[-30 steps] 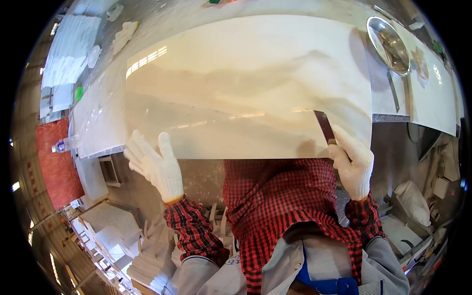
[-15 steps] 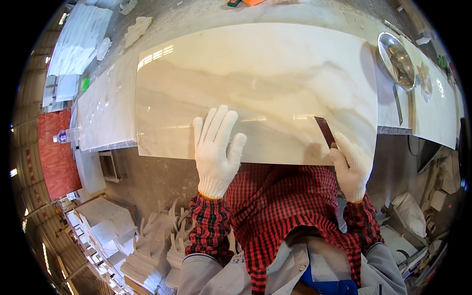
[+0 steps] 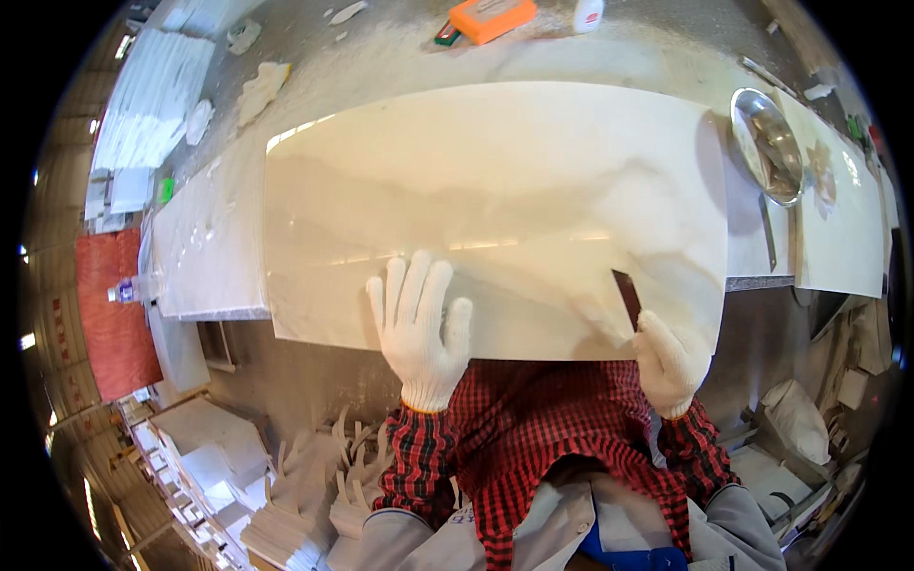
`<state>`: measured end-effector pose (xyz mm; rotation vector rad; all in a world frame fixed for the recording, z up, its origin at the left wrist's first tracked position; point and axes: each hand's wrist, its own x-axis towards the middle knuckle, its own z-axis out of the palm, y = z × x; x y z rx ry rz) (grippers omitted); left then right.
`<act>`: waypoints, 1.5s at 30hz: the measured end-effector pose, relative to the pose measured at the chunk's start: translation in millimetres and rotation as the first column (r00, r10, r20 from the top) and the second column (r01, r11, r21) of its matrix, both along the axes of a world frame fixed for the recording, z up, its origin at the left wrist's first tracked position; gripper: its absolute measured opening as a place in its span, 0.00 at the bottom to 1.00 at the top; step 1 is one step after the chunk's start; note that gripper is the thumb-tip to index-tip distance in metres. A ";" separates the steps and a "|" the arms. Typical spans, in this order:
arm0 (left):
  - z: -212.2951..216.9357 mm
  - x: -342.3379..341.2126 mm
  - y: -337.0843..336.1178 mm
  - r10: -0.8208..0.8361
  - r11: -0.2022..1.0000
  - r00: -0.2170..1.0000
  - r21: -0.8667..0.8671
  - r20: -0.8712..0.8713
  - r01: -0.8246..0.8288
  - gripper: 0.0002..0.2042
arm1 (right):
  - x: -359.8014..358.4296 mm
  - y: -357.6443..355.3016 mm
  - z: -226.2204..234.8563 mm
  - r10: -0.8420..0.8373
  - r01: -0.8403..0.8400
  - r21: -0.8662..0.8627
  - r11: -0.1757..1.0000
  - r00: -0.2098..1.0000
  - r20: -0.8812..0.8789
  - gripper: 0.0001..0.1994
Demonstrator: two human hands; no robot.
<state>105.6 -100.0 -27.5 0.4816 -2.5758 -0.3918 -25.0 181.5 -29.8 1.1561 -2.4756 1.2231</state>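
Observation:
A large polished marble slab (image 3: 495,200), cream with grey-tan veining, lies in front of me. My left hand (image 3: 419,328), in a white knit glove, rests on its near edge with the fingers spread and nothing in them. At the slab's near right corner, my gloved right hand (image 3: 671,357) is closed on a thin dark brown strip (image 3: 626,297), flat and narrow like a scraper blade. The strip slants up and left from the fingers over the slab; its lower end is hidden in the glove.
To the right stand a steel bowl (image 3: 766,147) and a flat metal strip (image 3: 768,233). Beyond the slab are an orange block (image 3: 491,17) and a white bottle (image 3: 588,14). A spare glove (image 3: 262,92) and a plastic bottle (image 3: 126,290) lie left; stacked pieces (image 3: 295,504) stand lower left.
The view has tilted, so the slab and both hands sit lower in the picture, and the orange block shows more fully. The right hand keeps hold of the dark strip.

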 end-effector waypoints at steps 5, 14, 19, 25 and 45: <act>-1.0 -1.7 1.8 0.013 1.000 1.000 -0.008 -0.003 -0.013 0.19 | -2.7 0.1 -1.5 0.032 -0.029 -0.057 0.998 0.999 0.044 0.17; 21.0 -7.7 -7.7 0.019 0.999 0.928 -0.036 0.372 -0.006 0.30 | -6.3 -1.1 2.6 0.043 -0.043 -0.038 0.998 0.999 0.013 0.20; 27.8 20.8 -140.0 0.337 0.915 0.809 0.034 0.482 -0.401 0.31 | -5.4 0.6 2.5 0.070 -0.069 -0.023 0.997 0.997 0.022 0.20; 31.5 84.1 -248.0 0.344 0.892 0.917 -0.377 0.203 -0.252 0.25 | -3.0 -1.7 1.5 0.029 -0.027 -0.044 0.999 0.999 0.043 0.19; 29.3 -159.7 -124.9 -0.484 0.806 0.856 -0.287 0.183 0.517 0.15 | -0.8 -1.8 -1.0 -0.015 0.024 -0.056 0.998 0.989 0.145 0.18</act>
